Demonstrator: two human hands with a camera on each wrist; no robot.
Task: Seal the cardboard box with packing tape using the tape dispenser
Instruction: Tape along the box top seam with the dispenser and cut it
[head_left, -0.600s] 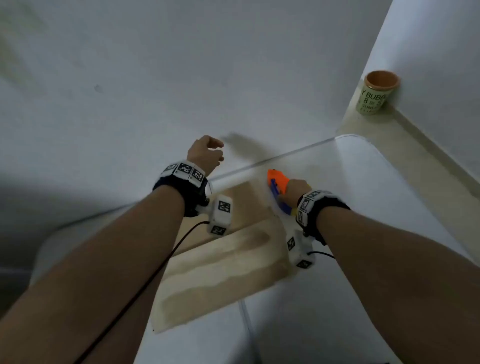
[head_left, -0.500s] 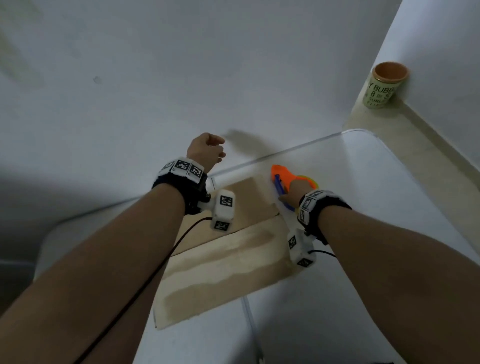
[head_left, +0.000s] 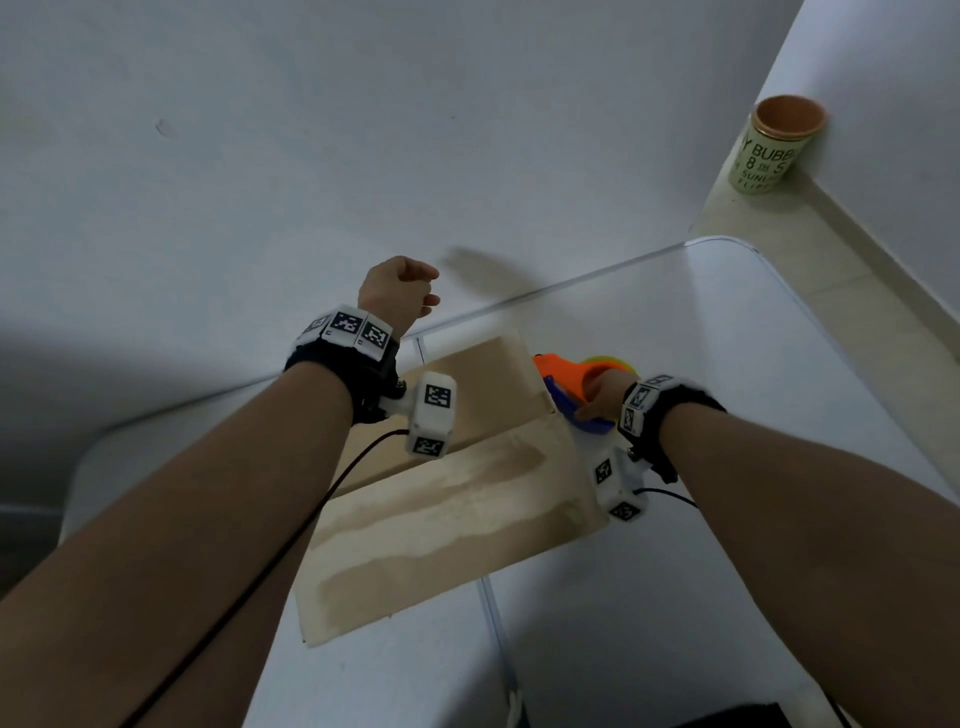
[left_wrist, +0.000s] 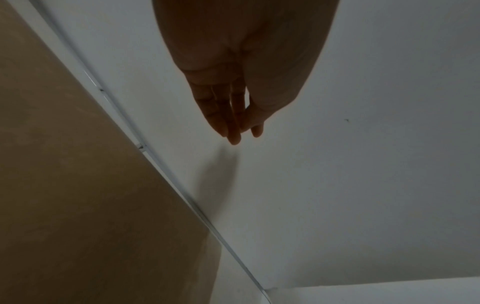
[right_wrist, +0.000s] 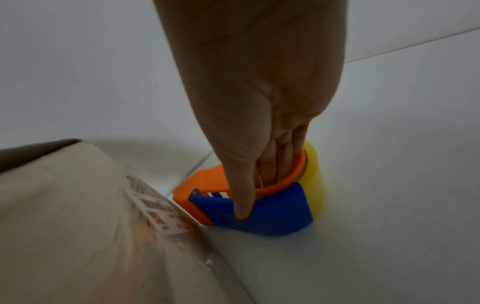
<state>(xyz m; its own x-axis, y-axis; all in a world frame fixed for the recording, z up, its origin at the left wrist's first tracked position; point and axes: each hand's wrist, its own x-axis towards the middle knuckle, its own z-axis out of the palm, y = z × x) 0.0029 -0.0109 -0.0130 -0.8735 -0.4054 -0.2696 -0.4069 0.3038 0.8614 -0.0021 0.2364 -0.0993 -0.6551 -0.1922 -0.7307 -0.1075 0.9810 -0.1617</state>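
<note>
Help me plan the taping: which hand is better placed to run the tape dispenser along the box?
Right hand: its fingers already grip the tape dispenser beside the cardboard box. The left hand hangs empty.

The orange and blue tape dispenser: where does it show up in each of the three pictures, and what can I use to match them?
Head view: the tape dispenser sits right of centre, gripped by the right hand, beside the cardboard box.
Left wrist view: not in it; only the empty left hand and the box's brown side.
Right wrist view: lower centre, fingers inside its orange ring, thumb on the blue part.
Shared landmark: the cardboard box, in all three.
</note>
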